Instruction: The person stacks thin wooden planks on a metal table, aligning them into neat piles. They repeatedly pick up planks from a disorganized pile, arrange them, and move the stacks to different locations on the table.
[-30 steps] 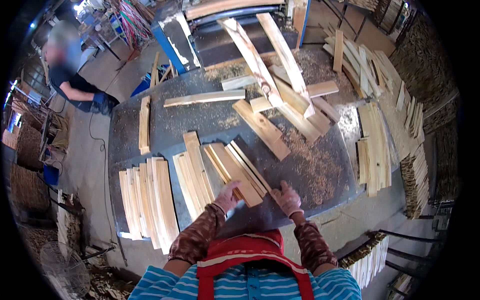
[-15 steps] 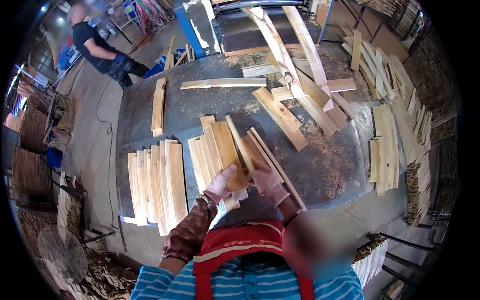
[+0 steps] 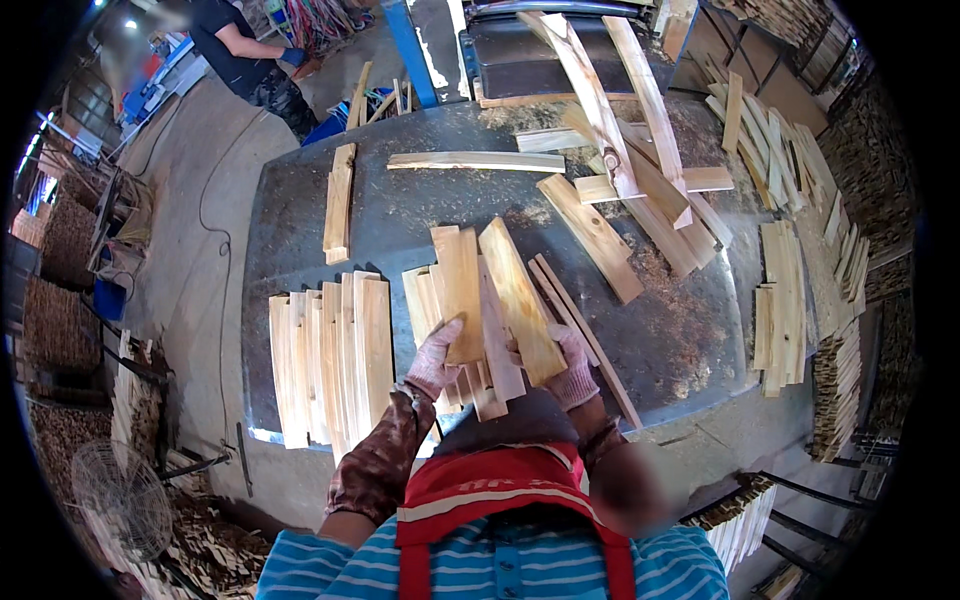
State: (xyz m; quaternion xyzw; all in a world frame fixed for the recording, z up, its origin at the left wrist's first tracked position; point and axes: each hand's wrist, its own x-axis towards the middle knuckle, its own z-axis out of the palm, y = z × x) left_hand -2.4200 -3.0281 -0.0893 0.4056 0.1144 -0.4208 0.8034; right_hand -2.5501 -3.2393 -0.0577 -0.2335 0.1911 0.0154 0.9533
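My left hand (image 3: 436,358), in a pale work glove, closes on the lower part of a wooden board (image 3: 459,290) that lies over a small bunch of others. My right hand (image 3: 570,372), gloved too, grips another wooden board (image 3: 522,300) by its near end, tilted with its wide face toward me. Between the two boards a greyish wooden slat (image 3: 494,335) shows, partly hidden. Beside my right hand two thin strips (image 3: 585,340) lie on the dark metal table (image 3: 400,215). A row of upright-laid slats (image 3: 330,360) sits left of my left hand.
Loose boards (image 3: 590,235) cross each other at the table's far right, with sawdust around them. A stack of slats (image 3: 780,300) stands at the right edge. Behind the table is a machine with a blue post (image 3: 408,50). Another person (image 3: 250,60) stands far left; a fan (image 3: 120,495) is lower left.
My right hand has turned its board so the wide face shows, and moved it slightly away from the left one. The view has shifted a little. The other person has raised a forearm.
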